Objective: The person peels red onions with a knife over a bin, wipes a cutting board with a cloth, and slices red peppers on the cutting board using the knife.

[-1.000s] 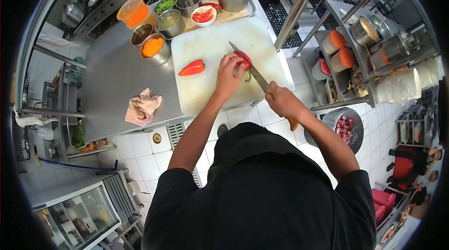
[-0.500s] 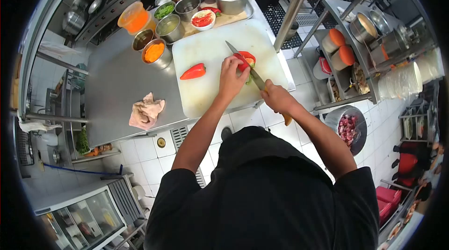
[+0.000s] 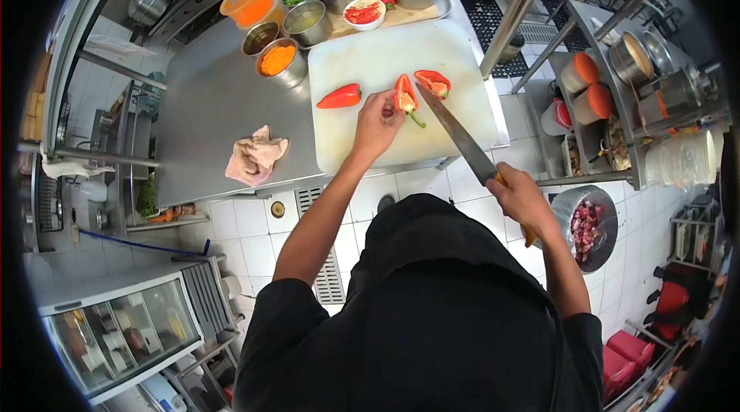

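Two halves of a red pepper lie on a white cutting board point(image 3: 354, 146). My left hand point(image 3: 379, 123) is closed on the left pepper half point(image 3: 405, 91), which shows its pale core, seeds and green stem. The other half point(image 3: 433, 84) lies cut side up to the right, just past the knife tip. In my right hand point(image 3: 518, 195) is a large kitchen knife point(image 3: 462, 134), gripped by its yellow-brown handle, the blade slanting up and left over the board. A whole red pepper point(image 3: 339, 96) rests left of my left hand.
Behind the board stand metal pots, including one with orange pieces point(image 3: 277, 59), and a white bowl of red strips point(image 3: 364, 14). A crumpled cloth point(image 3: 257, 156) lies on the steel table point(image 3: 208, 115). A metal post point(image 3: 520, 11) rises to the right.
The pepper has come apart into two halves. My right hand has drawn the knife right and down, away from my left hand, which keeps one half. The whole view has shifted slightly.
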{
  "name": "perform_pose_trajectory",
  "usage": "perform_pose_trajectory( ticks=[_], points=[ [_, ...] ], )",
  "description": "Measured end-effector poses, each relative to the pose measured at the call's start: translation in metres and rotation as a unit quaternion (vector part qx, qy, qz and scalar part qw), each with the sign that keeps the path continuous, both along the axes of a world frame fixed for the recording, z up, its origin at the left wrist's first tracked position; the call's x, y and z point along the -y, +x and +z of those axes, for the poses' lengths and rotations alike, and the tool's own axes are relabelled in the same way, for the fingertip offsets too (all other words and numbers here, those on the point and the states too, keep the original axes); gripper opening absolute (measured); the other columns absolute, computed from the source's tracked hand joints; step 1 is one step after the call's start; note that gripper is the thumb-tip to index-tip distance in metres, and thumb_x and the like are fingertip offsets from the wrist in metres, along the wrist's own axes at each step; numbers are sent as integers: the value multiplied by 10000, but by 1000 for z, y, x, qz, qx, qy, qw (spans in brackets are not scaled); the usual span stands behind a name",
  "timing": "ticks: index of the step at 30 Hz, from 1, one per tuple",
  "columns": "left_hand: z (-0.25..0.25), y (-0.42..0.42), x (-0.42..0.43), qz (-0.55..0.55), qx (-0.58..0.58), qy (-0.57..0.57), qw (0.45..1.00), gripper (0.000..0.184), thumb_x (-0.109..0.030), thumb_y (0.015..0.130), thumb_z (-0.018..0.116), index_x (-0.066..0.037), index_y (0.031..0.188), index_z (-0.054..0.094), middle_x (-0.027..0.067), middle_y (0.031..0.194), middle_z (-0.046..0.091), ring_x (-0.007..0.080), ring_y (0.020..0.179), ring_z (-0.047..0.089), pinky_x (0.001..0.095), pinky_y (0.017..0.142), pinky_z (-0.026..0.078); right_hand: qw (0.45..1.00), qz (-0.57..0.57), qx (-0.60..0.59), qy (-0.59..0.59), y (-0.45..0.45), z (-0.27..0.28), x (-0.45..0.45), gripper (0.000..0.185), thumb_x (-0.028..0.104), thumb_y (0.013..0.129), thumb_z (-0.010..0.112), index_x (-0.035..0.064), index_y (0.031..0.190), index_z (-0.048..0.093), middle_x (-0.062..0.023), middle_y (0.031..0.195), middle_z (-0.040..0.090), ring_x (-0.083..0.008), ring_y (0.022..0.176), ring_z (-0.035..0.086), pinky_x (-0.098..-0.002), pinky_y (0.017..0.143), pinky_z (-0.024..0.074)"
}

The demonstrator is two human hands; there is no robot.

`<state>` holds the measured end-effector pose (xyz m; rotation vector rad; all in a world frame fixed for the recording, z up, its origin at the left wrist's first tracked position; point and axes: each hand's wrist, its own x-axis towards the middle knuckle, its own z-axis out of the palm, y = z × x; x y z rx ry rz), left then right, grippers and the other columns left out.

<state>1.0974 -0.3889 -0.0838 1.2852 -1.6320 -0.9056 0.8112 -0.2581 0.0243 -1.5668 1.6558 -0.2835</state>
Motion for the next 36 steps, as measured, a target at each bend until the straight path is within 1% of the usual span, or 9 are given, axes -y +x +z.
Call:
perform_pose_trajectory(
  ticks=[2, 7, 9, 10, 17, 21, 30, 33, 36],
  points=[
    [17, 8, 2, -22, 72, -10, 997, 515, -55, 805, 725, -68, 1300, 584, 150, 1233, 568, 276, 1046, 617, 348, 881, 535, 1000, 5, 14, -10, -4, 2, -9, 235, 184, 940, 591, -29, 870, 525, -125, 619, 543, -210, 501, 543, -394, 521, 450],
    [47, 19, 30, -143, 234, -68, 959, 623, -73, 774, 758, -139, 1363, 566, 137, 1405, 494, 313, 1303, 457, 398, 1050, 448, 1000, 16, 4, -3, -2, 22, -19, 243, 173, 944, 589, -39, 861, 505, -135, 618, 527, -211, 535, 525, -390, 559, 434],
    [65, 17, 38, -197, 301, -47, 932, 664, -97, 784, 775, -186, 1399, 544, 114, 1489, 430, 298, 1379, 385, 408, 1098, 420, 999, -2, 0, 35, -3, 29, -22, 254, 200, 933, 587, -47, 908, 530, -231, 710, 582, -374, 671, 574, -449, 654, 446],
    [74, 14, 37, -213, 313, -42, 925, 672, -86, 776, 773, -188, 1399, 545, 111, 1495, 424, 300, 1384, 376, 411, 1111, 405, 999, -12, -3, 52, -4, 33, -22, 267, 213, 928, 586, -51, 931, 543, -278, 757, 609, -455, 739, 598, -479, 701, 452],
    [73, -4, 49, -309, 428, -74, 846, 694, -38, 725, 756, -202, 1374, 572, 101, 1509, 408, 338, 1382, 365, 422, 1137, 374, 996, -16, -59, 64, -25, 58, -54, 223, 205, 890, 638, -13, 877, 592, -235, 693, 613, -447, 729, 608, -470, 688, 462],
    [70, -5, 77, -361, 445, -23, 819, 698, -94, 703, 793, -206, 1362, 592, 103, 1486, 431, 370, 1374, 358, 435, 1136, 362, 997, 56, -44, -14, -26, 18, -63, 198, 196, 902, 628, 0, 908, 596, -238, 736, 635, -456, 776, 621, -514, 713, 473],
    [52, 2, 94, -346, 374, 58, 858, 614, -338, 754, 797, -224, 1334, 631, 116, 1337, 513, 336, 1258, 439, 399, 1102, 371, 989, -21, -23, -146, -2, -34, -57, 183, 137, 906, 624, -13, 846, 538, -252, 678, 605, -473, 690, 600, -533, 633, 457],
    [56, 2, 96, -359, 343, 97, 862, 606, -345, 755, 795, -266, 1334, 633, 115, 1262, 526, 327, 1235, 444, 394, 1076, 386, 988, -23, -16, -153, -1, -38, -53, 176, 130, 904, 628, -11, 853, 535, -257, 675, 599, -480, 686, 591, -536, 627, 449],
    [62, -1, 93, -360, 378, 85, 849, 618, -325, 775, 813, -223, 1353, 617, 96, 1306, 500, 320, 1258, 429, 388, 1080, 380, 986, -11, -34, -161, -3, -37, -49, 177, 137, 909, 625, -10, 869, 534, -253, 698, 608, -478, 700, 591, -533, 635, 451]
  ],
)
